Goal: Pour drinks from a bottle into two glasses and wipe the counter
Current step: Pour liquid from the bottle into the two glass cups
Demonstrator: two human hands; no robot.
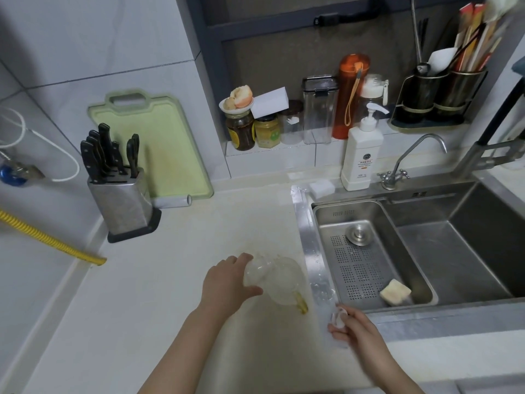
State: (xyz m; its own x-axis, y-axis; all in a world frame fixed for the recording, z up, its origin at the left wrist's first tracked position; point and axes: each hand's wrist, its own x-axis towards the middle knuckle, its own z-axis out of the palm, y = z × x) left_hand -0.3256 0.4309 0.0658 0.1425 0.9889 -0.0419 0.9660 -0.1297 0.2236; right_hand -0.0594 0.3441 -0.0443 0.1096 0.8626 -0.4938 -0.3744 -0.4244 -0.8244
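Gripping a clear plastic bottle [272,277] tipped on its side low over the pale stone counter [170,280], a person's left hand [227,282] wraps its fingers around the base end while the neck, showing a little yellowish liquid, points toward the steel sink [426,245]. The right hand [355,331], just beside the sink's front-left corner, pinches what looks like a small clear cap [339,317] between thumb and fingertips; bottle and cap are apart.

No glass can be made out with confidence anywhere near the bottle; a faint clear outline under the neck could be 1, but blur and transparency leave that unsettled. The step appears to be opening or tilting the bottle to pour. Doing it well would mean finding both glasses first, keeping the mouth directly over a rim, tipping slowly because so little liquid remains, and parking the cap somewhere dry.

A perforated steel drain tray [363,265] in the sink holds a pale yellow sponge [395,292], and a white sponge block [321,187] sits by the white pump bottle [360,155], either a candidate for wiping. Both forearms are cut off at the lower edge, and droplets on the sink rim are hard to tell from glare.
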